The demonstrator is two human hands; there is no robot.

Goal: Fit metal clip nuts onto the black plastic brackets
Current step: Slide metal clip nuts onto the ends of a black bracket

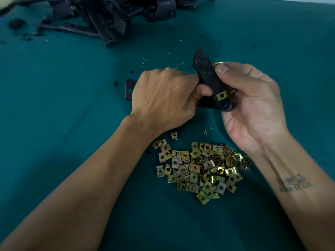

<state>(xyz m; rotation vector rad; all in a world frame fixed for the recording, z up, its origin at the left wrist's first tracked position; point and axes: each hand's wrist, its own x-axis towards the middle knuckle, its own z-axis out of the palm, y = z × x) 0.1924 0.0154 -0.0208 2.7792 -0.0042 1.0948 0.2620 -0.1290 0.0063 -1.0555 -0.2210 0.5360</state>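
Note:
I hold a black plastic bracket point(208, 77) above the teal table, tilted with its round boss at the top. My left hand point(163, 98) grips its left side, fingers curled round it. My right hand point(253, 102) cradles the bracket from the right, and its thumb presses a brass-coloured clip nut point(219, 63) against the bracket's right edge. One clip nut point(221, 96) sits fitted near the bracket's lower end. A flat black arm of the bracket point(129, 89) sticks out to the left behind my left hand.
A loose heap of several clip nuts point(199, 171) lies on the table just in front of my wrists. A pile of black plastic brackets point(108, 17) fills the far left. Small plastic shavings point(145, 60) dot the teal tabletop point(63, 105).

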